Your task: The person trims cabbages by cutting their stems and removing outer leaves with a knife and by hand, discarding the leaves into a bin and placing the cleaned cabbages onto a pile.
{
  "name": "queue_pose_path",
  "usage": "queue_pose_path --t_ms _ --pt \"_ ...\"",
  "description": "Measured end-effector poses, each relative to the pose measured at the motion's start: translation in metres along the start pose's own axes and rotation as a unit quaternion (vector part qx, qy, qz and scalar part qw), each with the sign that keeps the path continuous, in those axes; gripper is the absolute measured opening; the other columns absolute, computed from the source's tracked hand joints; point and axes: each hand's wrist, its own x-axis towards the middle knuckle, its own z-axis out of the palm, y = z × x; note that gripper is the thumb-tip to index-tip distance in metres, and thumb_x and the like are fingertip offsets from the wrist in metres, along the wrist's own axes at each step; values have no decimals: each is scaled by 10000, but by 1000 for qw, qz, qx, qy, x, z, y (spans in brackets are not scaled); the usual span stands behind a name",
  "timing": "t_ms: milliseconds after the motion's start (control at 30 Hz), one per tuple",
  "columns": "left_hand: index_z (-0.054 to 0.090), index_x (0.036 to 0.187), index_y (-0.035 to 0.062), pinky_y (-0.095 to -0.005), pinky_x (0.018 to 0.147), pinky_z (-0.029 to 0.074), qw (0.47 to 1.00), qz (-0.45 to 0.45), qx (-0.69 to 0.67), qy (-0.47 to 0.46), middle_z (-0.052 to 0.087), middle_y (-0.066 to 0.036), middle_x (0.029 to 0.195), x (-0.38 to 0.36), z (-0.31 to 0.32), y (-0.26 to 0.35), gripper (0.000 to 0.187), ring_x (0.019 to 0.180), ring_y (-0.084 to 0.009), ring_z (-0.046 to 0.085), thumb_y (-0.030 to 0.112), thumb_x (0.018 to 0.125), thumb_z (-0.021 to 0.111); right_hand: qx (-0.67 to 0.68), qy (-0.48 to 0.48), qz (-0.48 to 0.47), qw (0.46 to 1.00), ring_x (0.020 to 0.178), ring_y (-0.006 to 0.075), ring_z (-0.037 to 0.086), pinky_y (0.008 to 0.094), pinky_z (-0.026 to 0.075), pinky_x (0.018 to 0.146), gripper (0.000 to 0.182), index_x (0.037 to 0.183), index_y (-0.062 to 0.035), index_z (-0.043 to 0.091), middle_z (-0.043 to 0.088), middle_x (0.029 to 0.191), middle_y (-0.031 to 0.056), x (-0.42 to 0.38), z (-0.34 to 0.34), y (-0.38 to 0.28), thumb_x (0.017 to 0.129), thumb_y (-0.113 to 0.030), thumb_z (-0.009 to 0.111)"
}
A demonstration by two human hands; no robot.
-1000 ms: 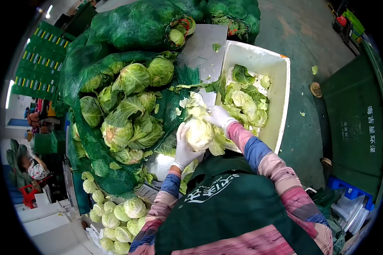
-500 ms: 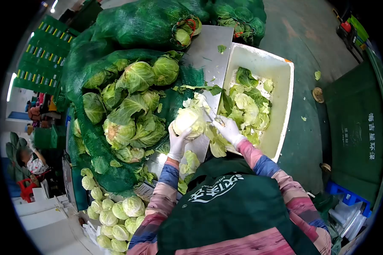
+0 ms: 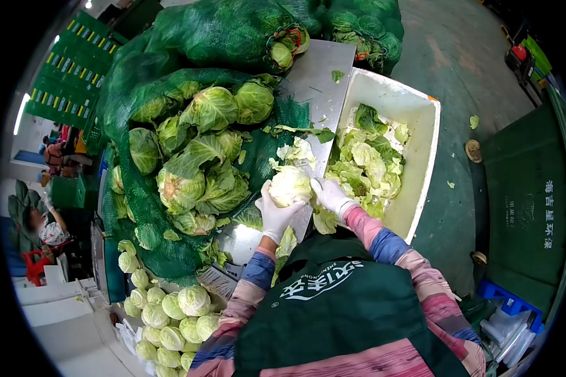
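A pale, trimmed cabbage [image 3: 290,186] rests in my left hand [image 3: 277,212], whose gloved fingers and thumb wrap round its lower left side. My right hand [image 3: 333,196], also in a white glove, is closed at the cabbage's right edge; what it holds is hidden. Loose pale leaves [image 3: 297,152] lie just beyond the cabbage, on the metal table [image 3: 321,70]. A white foam box [image 3: 425,164] with cut green leaves [image 3: 370,164] stands to the right of my hands. Untrimmed cabbages [image 3: 210,109] spill from an open green net sack [image 3: 121,107] at the left.
Full net sacks [image 3: 214,34] lie at the far side. Pale trimmed cabbages [image 3: 172,317] are piled at the lower left. A large green bin [image 3: 528,195] stands at the right. Another person [image 3: 52,231] is at the far left.
The cabbage has turned in my left hand and shows a whiter face. My right hand has drawn in against it, and the knife seen before is no longer visible. The whole view has shifted slightly.
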Motion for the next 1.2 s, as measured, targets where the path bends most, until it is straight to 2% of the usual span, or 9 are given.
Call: queue_pose_path --t_ms 67,200,467,700,833,900,1067,1100,1200 --pt "359 1322 5 -431 1034 346 991 -27 127 44 321 -258 1350 -1 3 11 1053 1202 -423 380 367 505 915 -118 97 -89 984 868 441 619 484 484 772 616 1353 -23 461 648 952 277 -7 6 1 974 -493 337" --pt "373 1295 -27 -444 999 379 947 174 260 73 381 -255 1291 16 3 -2 1006 1158 -421 416 325 509 892 -204 21 -89 975 807 424 632 473 495 732 687 1456 -43 292 653 872 270 -35 -11 -43 965 -519 354" --pt "387 1320 -33 -436 999 377 957 136 255 20 431 -230 1258 11 15 16 962 1161 -399 418 294 544 851 -334 86 -110 932 574 398 598 474 481 569 655 1474 -121 282 624 664 221 -31 -2 -54 955 -494 426" --pt "382 1347 -13 -439 1030 365 939 189 279 65 400 -216 1294 -23 19 9 916 1182 -383 409 261 598 833 -50 224 76 970 907 362 662 401 509 805 410 1036 -49 700 677 931 235 19 -62 15 972 -350 430" --pt "375 1361 40 -413 994 443 996 60 -69 22 456 -139 1317 -20 -11 -26 787 1153 -284 519 243 727 795 -188 259 132 938 921 377 657 422 496 811 483 1246 -31 569 677 959 239 7 -89 66 953 -407 493" --pt "368 1380 83 -469 978 461 896 -178 -404 -44 476 -118 1318 -31 -27 -13 685 1167 -289 534 229 810 719 -214 312 127 917 912 387 655 433 493 806 540 1314 -28 512 674 967 243 9 -80 65 946 -424 511" --pt "354 1423 150 -537 997 420 780 -211 -582 -96 413 -110 1428 -51 -44 4 667 1290 -317 436 515 889 515 -67 144 -62 985 532 135 539 293 473 565 564 1399 -42 431 672 808 109 13 -18 37 963 -386 531" --pt "354 1423 150 -537 997 420 780 -207 -584 -88 413 -110 1428 -53 -50 10 667 1290 -317 436 515 889 515 14 87 -90 992 822 351 665 385 495 801 585 1374 -56 461 671 1028 231 -12 -15 -5 944 -451 502" --pt "329 1446 152 -533 995 409 832 -167 -524 -72 403 -94 1446 -56 -73 9 738 1302 -318 424 580 871 505 164 -82 -58 981 538 82 541 258 485 547 581 1396 -80 456 643 807 73 -40 5 -74 932 -410 571"
